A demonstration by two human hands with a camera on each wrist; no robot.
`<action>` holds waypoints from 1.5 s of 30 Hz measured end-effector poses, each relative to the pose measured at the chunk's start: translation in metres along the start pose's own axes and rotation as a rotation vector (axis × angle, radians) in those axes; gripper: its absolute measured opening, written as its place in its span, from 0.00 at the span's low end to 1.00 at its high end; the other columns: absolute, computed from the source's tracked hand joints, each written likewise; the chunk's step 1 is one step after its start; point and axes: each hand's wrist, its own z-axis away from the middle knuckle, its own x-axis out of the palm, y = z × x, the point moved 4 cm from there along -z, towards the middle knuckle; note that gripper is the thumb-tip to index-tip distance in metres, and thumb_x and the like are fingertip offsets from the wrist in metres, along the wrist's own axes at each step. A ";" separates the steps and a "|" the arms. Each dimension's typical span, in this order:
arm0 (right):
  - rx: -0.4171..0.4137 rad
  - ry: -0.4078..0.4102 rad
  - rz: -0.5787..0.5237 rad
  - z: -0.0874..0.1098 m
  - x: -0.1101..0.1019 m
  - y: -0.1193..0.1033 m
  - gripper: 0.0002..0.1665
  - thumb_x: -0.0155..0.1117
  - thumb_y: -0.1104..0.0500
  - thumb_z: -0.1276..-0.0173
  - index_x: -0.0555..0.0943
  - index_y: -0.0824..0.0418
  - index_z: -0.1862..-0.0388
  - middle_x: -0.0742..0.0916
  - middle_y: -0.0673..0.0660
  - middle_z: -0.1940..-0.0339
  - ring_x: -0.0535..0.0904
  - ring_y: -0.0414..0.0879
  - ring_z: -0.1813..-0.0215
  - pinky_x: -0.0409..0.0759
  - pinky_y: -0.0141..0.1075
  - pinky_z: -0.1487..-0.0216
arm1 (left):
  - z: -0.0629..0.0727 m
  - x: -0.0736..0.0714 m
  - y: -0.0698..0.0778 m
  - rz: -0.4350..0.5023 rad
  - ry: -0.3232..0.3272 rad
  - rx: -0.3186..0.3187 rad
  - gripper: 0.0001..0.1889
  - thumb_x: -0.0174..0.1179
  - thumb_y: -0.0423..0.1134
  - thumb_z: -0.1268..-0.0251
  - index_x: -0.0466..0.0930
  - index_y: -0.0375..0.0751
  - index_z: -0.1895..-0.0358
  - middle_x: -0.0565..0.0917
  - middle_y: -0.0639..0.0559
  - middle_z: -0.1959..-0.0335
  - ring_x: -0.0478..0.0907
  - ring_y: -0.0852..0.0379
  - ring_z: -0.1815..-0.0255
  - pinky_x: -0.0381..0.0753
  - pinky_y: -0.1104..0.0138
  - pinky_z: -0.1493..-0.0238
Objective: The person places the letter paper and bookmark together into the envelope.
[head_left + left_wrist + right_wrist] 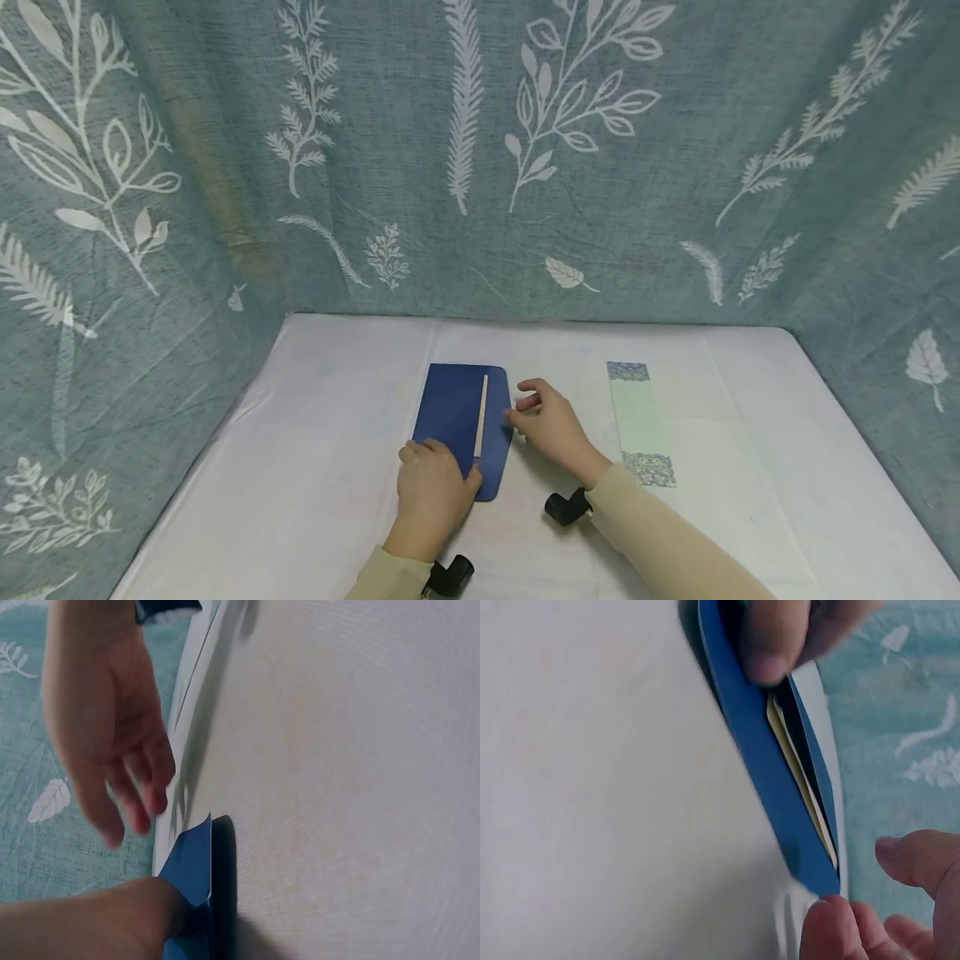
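Observation:
A dark blue envelope with rounded right corners lies mid-table, a narrow cream paper insert showing along its opening. In the right wrist view, the insert sits between two blue layers that stand slightly apart. My left hand holds the envelope's near end, its thumb at the opening; the other fingers are partly hidden. Beside the right edge is my right hand, fingers loosely bent and thumb apart from them. Its fingertips come close to the envelope's edge; whether they touch is hard to tell.
To the right lies a pale green paper strip with grey lace-patterned ends. A white cloth covers the table. Teal leaf-printed curtains hang along the back and both sides. Small black cameras sit at both wrists.

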 end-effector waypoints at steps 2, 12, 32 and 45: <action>0.022 0.020 0.008 0.003 -0.009 0.003 0.32 0.68 0.56 0.35 0.70 0.63 0.35 0.81 0.56 0.58 0.82 0.44 0.68 0.80 0.38 0.70 | 0.000 0.000 0.000 -0.005 -0.006 0.000 0.44 0.63 0.59 0.47 0.73 0.11 0.51 0.76 0.18 0.59 0.75 0.34 0.59 0.77 0.54 0.64; 0.067 0.076 0.099 0.013 -0.064 0.030 0.38 0.69 0.50 0.36 0.67 0.61 0.31 0.81 0.58 0.53 0.82 0.47 0.61 0.80 0.38 0.67 | 0.001 0.005 -0.001 0.020 -0.028 -0.003 0.44 0.62 0.59 0.45 0.72 0.11 0.50 0.75 0.16 0.56 0.75 0.31 0.56 0.79 0.52 0.61; 0.116 0.155 0.201 0.044 -0.149 0.077 0.51 0.64 0.34 0.39 0.63 0.66 0.29 0.80 0.65 0.47 0.77 0.58 0.47 0.78 0.48 0.53 | 0.001 0.006 0.001 0.047 -0.010 0.004 0.44 0.63 0.58 0.46 0.72 0.10 0.50 0.74 0.15 0.54 0.74 0.27 0.52 0.79 0.50 0.58; 0.234 0.195 0.278 0.045 -0.161 0.084 0.55 0.65 0.30 0.44 0.67 0.71 0.35 0.79 0.70 0.46 0.76 0.61 0.46 0.73 0.53 0.48 | 0.000 0.004 0.001 0.047 -0.015 0.001 0.44 0.63 0.58 0.46 0.72 0.11 0.49 0.73 0.15 0.52 0.73 0.26 0.51 0.80 0.50 0.58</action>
